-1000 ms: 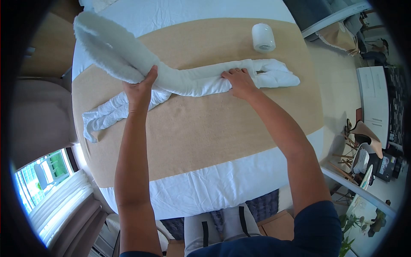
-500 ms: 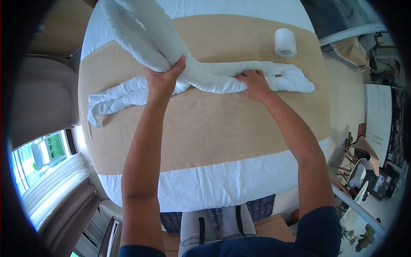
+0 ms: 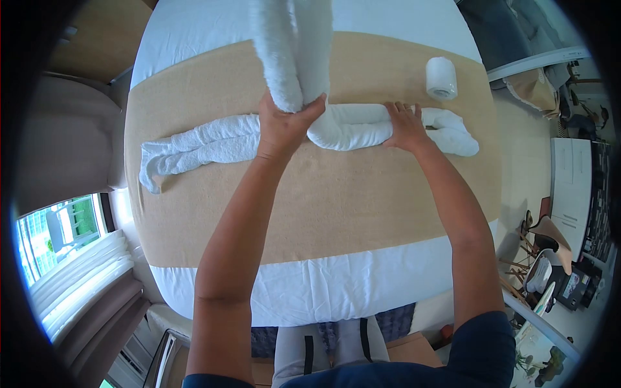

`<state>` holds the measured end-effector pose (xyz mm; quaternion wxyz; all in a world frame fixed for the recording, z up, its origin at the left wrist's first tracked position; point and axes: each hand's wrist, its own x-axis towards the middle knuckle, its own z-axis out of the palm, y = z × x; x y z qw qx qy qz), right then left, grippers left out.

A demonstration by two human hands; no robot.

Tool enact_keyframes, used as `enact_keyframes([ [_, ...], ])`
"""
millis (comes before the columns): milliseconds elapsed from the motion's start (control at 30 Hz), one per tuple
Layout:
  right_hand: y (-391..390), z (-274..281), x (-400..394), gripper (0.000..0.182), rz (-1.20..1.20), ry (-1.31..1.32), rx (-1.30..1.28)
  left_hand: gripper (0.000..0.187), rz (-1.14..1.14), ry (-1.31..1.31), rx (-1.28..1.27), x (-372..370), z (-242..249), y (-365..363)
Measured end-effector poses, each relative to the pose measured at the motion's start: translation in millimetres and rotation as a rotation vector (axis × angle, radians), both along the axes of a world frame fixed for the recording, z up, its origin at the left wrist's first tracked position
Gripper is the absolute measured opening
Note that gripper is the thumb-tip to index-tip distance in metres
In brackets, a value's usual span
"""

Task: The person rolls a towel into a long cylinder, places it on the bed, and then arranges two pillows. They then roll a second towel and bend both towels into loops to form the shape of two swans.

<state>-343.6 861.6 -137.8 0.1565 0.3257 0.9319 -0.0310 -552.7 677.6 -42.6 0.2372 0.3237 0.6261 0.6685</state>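
White rolled towel [image 3: 349, 126] (thick, fluffy) lies bent upward, left hand [image 3: 283, 126] fingers gripping it, right hand [image 3: 406, 126] pressing flat.

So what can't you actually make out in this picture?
- Head view: the top of the raised white rolled towel is cut off by the upper edge.
- The towel's fold beneath the left hand and right hand is covered.
- Small white roll on the tan bed runner: too small to identify.

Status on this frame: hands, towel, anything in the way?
Left hand grips the rolled towel at its upturned fold. Right hand presses the roll flat on the tan runner. Small towel roll lies apart.
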Motion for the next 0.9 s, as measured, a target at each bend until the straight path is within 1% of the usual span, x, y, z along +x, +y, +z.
enact_keyframes([
  [67,-6,8,-2,0.110,-0.019,0.012,0.004,0.040,-0.001,-0.001,0.027,0,-3,3],
  [133,-16,15,-14,0.118,-0.026,-0.100,0.057,0.043,-0.003,0.007,0.037,0,-10,4],
  [167,-22,-4,-18,0.125,0.072,0.042,0.045,0.043,-0.007,0.024,0.054,1,-9,3],
  [200,-36,-1,-33,0.128,0.076,0.244,-0.139,0.045,0.001,0.039,0.041,2,-5,3],
  [233,-48,4,-51,0.130,0.122,0.577,-0.486,0.046,0.007,0.052,0.024,4,-4,2],
  [267,-67,11,-74,0.128,0.115,0.692,-0.508,0.046,0.000,0.070,0.043,5,-5,1],
  [300,-82,20,-93,0.124,0.172,0.907,-0.593,0.054,-0.049,0.076,-0.002,2,-7,-1],
  [333,-96,41,-107,0.115,0.124,1.021,-0.657,0.061,-0.095,0.079,-0.051,-1,-10,-4],
  [367,-103,41,-114,0.115,0.131,1.036,-0.643,0.061,-0.099,0.095,-0.039,-5,-17,-6],
  [433,-111,39,-123,0.106,-0.240,1.216,-0.863,0.079,-0.293,0.050,-0.154,-15,-29,-14],
  [467,-115,42,-122,0.089,-0.206,1.333,-0.937,0.098,-0.404,0.082,-0.363,-20,-26,-21],
  [500,-112,40,-123,0.089,-0.206,1.329,-0.936,0.098,-0.403,0.077,-0.361,-30,-32,-28],
  [567,-111,29,-123,0.070,-0.146,1.237,-0.859,0.101,-0.540,0.815,-0.770,-54,-53,-48],
  [600,-112,27,-125,0.070,-0.146,1.236,-0.856,0.100,-0.607,0.758,-0.816,-70,-65,-50],
  [633,-115,26,-128,0.066,-0.102,1.286,-0.728,0.100,-0.607,0.761,-0.812,-71,-72,-50],
  [667,-116,24,-130,0.063,-0.060,1.330,-0.600,0.087,-0.612,0.862,-0.795,-71,-78,-50],
  [700,-116,22,-132,0.063,-0.060,1.329,-0.597,0.075,-0.617,0.960,-0.776,-71,-88,-50],
  [733,-117,18,-131,0.063,-0.054,1.334,-0.618,0.069,-0.491,1.002,-0.656,-67,-119,-41],
  [767,-119,15,-128,0.064,-0.053,1.335,-0.641,0.069,-0.498,0.992,-0.658,-61,-128,-35],
  [800,-118,13,-124,0.064,-0.060,1.326,-0.642,0.069,-0.431,1.023,-0.693,-55,-137,-28],
  [833,-116,15,-121,0.064,-0.115,1.360,-0.738,0.068,-0.366,1.053,-0.731,-49,-143,-23],
  [867,-116,18,-121,0.064,-0.169,1.395,-0.838,0.068,-0.373,1.047,-0.738,-42,-125,-17],
  [900,-113,22,-120,0.064,-0.175,1.394,-0.843,0.071,-0.422,0.949,-0.778,-40,-105,-12],
])
